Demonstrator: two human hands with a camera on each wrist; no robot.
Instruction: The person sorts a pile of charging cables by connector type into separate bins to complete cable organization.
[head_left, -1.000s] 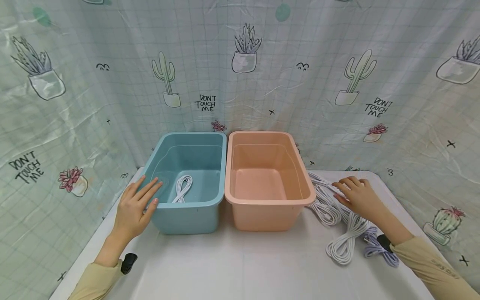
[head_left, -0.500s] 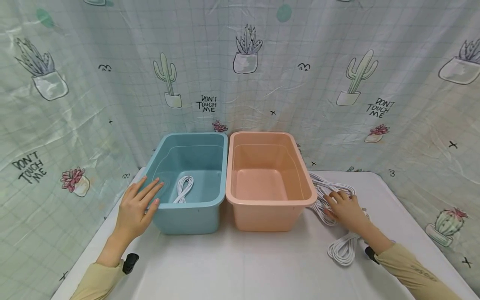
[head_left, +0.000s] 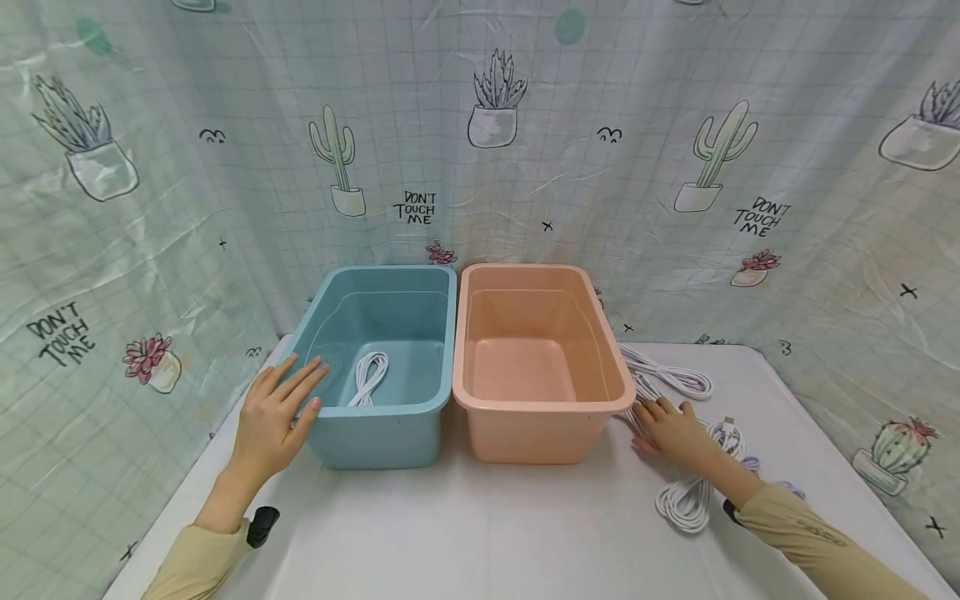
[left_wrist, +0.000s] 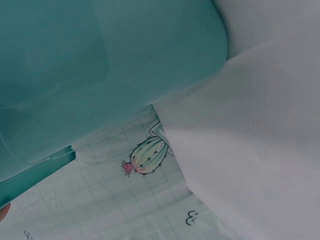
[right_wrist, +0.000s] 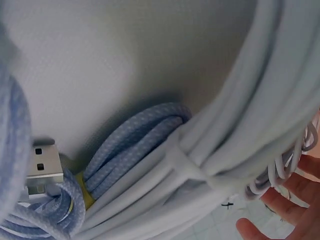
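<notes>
My left hand (head_left: 262, 429) rests at the near left corner of a blue plastic bin (head_left: 375, 411), fingers straight over its rim. A coiled white cable (head_left: 366, 379) lies inside that bin. To the right of an orange bin (head_left: 543, 407), my right hand (head_left: 675, 437) reaches low over a bundle of white cable (head_left: 628, 417), partly hidden beneath it. In the right wrist view, the fingers (right_wrist: 282, 205) are spread close to a cable loop (right_wrist: 277, 172), thumb apart. A white coil (head_left: 686, 507) lies just below the right wrist.
Another white coil (head_left: 686, 382) lies behind the right hand. Lavender braided cable (right_wrist: 135, 135) with a USB plug (right_wrist: 45, 165) sits partly under the right forearm. A patterned curtain (head_left: 420, 133) encloses the white table (head_left: 480, 533) at the back and sides.
My right hand has moved left and down, from above the cable pile to the bundle beside the orange bin. The left hand stays in place on the blue bin.
</notes>
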